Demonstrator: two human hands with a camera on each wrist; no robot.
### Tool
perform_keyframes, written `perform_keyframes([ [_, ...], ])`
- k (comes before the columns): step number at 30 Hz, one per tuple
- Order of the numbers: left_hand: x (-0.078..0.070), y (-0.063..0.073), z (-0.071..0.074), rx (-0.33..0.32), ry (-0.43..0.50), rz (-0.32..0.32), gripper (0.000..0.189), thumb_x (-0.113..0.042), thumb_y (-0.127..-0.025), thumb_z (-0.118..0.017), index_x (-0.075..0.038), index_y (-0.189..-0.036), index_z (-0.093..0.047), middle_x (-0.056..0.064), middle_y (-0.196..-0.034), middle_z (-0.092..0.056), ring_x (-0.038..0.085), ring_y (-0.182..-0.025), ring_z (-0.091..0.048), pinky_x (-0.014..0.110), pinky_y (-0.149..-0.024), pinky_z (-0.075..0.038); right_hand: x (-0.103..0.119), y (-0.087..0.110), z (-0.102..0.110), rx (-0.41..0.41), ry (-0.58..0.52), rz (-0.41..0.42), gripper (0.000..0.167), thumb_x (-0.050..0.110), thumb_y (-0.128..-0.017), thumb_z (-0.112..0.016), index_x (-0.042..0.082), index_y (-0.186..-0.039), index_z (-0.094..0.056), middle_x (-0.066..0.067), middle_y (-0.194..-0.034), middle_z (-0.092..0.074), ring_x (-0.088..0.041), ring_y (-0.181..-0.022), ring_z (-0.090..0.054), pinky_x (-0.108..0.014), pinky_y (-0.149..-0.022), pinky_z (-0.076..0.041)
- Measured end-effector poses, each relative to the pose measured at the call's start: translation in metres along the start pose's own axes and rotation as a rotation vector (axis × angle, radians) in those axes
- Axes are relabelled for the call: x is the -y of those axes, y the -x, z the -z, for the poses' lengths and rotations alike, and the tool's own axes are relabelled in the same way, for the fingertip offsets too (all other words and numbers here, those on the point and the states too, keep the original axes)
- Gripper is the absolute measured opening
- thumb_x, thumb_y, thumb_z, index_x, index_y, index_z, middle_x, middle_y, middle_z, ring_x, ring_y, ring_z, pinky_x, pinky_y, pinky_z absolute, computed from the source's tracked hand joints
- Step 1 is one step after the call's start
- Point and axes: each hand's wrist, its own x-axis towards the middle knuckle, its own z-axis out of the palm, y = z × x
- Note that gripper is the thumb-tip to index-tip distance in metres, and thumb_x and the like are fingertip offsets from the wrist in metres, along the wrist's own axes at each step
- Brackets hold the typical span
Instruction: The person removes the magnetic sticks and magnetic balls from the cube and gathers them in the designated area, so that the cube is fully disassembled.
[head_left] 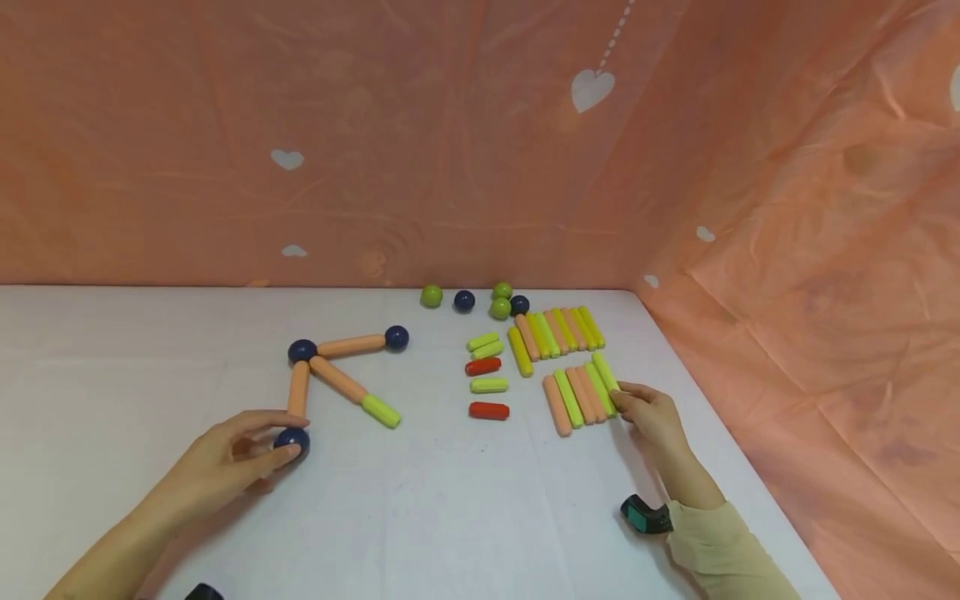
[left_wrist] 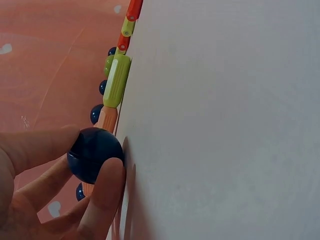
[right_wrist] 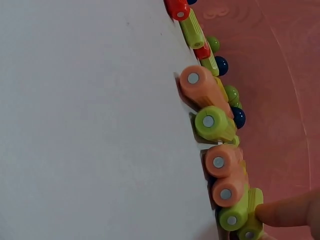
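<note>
Between thumb and fingers, my left hand (head_left: 236,458) pinches a dark blue ball (left_wrist: 95,155) at the near end of a peach rod (head_left: 298,390). That rod runs up to another blue ball (head_left: 302,351), from which two more peach rods spread. One ends at a blue ball (head_left: 397,337); the other meets a short lime rod (head_left: 381,411). On the right, my right hand (head_left: 651,417) pinches a lime rod (head_left: 605,372) at the right end of the near row of peach and lime rods (head_left: 558,407). The right wrist view shows grey discs in the rod ends.
Short lime and red rods (head_left: 489,411) lie mid-table. Behind them are green balls (head_left: 431,296) and blue balls (head_left: 464,301), beside a far row of rods (head_left: 555,333). A dark device (head_left: 647,514) is at my right wrist. An orange curtain (head_left: 480,150) borders the white table (head_left: 450,517).
</note>
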Motion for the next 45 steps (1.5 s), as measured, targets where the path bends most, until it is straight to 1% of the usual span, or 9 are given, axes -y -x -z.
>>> perform_keyframes([
  [5,0.001,-0.001,0.001,0.007,0.011,0.005,0.046,-0.029,-0.092,-0.065,-0.006,-0.131,-0.056,0.030,-0.140,-0.038,0.015,-0.080,-0.061,0.027,-0.063,-0.057,0.001,-0.003,-0.001,0.012,0.006,-0.014,0.048,0.024,-0.095,-0.055,-0.005,-0.133,-0.051,-0.008,-0.108,-0.061,-0.010,-0.086,-0.051,-0.018,-0.069,-0.044],
  [9,0.001,-0.001,0.002,0.007,0.015,0.007,0.046,-0.029,-0.092,-0.066,-0.006,-0.131,-0.056,0.028,-0.141,-0.038,0.014,-0.082,-0.061,0.026,-0.064,-0.057,0.002,-0.004,-0.003,0.017,0.054,-0.022,0.046,0.022,-0.096,-0.052,-0.005,-0.134,-0.050,-0.019,-0.122,-0.055,-0.021,-0.098,-0.048,-0.021,-0.070,-0.045],
  [13,0.000,0.000,0.003,0.013,0.023,0.005,0.045,-0.028,-0.092,-0.065,-0.005,-0.130,-0.056,0.028,-0.141,-0.037,0.016,-0.087,-0.060,0.026,-0.065,-0.057,0.005,-0.002,-0.005,0.027,0.051,-0.019,0.050,0.020,-0.095,-0.048,-0.004,-0.139,-0.044,-0.027,-0.143,-0.040,-0.033,-0.122,-0.041,-0.036,-0.093,-0.045],
  [18,0.000,0.000,0.004,0.016,0.025,-0.014,0.043,-0.025,-0.094,-0.063,-0.004,-0.131,-0.055,0.028,-0.140,-0.039,0.016,-0.089,-0.062,0.027,-0.065,-0.057,0.014,0.005,-0.012,-0.072,-0.066,0.047,0.050,0.015,-0.093,-0.048,0.000,-0.141,-0.043,-0.024,-0.152,-0.028,-0.040,-0.139,-0.027,-0.052,-0.112,-0.029],
  [23,-0.002,0.000,0.002,-0.014,0.004,-0.035,0.044,-0.025,-0.095,-0.062,-0.003,-0.132,-0.054,0.029,-0.138,-0.044,0.009,-0.080,-0.063,0.026,-0.063,-0.056,0.025,0.012,-0.028,-0.128,-0.179,0.109,0.040,0.013,-0.095,-0.047,0.003,-0.134,-0.050,-0.020,-0.141,-0.041,-0.031,-0.125,-0.039,-0.028,-0.091,-0.043],
  [26,-0.004,0.000,-0.001,-0.036,-0.023,-0.022,0.049,-0.028,-0.094,-0.062,-0.004,-0.135,-0.052,0.030,-0.139,-0.044,0.009,-0.077,-0.064,0.026,-0.062,-0.055,0.032,0.017,-0.042,-0.117,-0.200,0.146,0.036,0.013,-0.095,-0.049,0.003,-0.130,-0.054,-0.016,-0.131,-0.047,-0.023,-0.114,-0.042,-0.016,-0.075,-0.040],
  [34,-0.006,-0.002,-0.004,-0.090,-0.105,-0.042,0.063,-0.030,-0.090,-0.067,-0.009,-0.144,-0.041,0.029,-0.128,-0.054,0.009,-0.064,-0.061,0.024,-0.055,-0.050,0.056,0.035,-0.085,-0.031,-0.273,0.346,0.029,0.003,-0.091,-0.056,-0.003,-0.119,-0.060,-0.020,-0.122,-0.056,-0.025,-0.109,-0.054,-0.017,-0.085,-0.045],
  [41,-0.006,-0.003,-0.004,-0.069,-0.088,-0.024,0.063,-0.030,-0.091,-0.066,-0.009,-0.145,-0.039,0.028,-0.123,-0.057,0.011,-0.070,-0.063,0.024,-0.057,-0.050,0.074,0.048,-0.120,0.149,-0.274,0.352,0.024,0.012,-0.093,-0.059,0.006,-0.116,-0.062,-0.014,-0.117,-0.061,-0.026,-0.097,-0.061,-0.030,-0.083,-0.054],
  [45,-0.006,-0.003,-0.005,-0.069,-0.103,-0.022,0.061,-0.032,-0.091,-0.066,-0.010,-0.143,-0.042,0.026,-0.122,-0.058,0.011,-0.072,-0.064,0.024,-0.058,-0.048,0.079,0.052,-0.134,0.190,-0.302,0.396,0.022,0.008,-0.092,-0.060,0.002,-0.113,-0.063,-0.016,-0.114,-0.063,-0.023,-0.093,-0.063,-0.028,-0.074,-0.057],
])
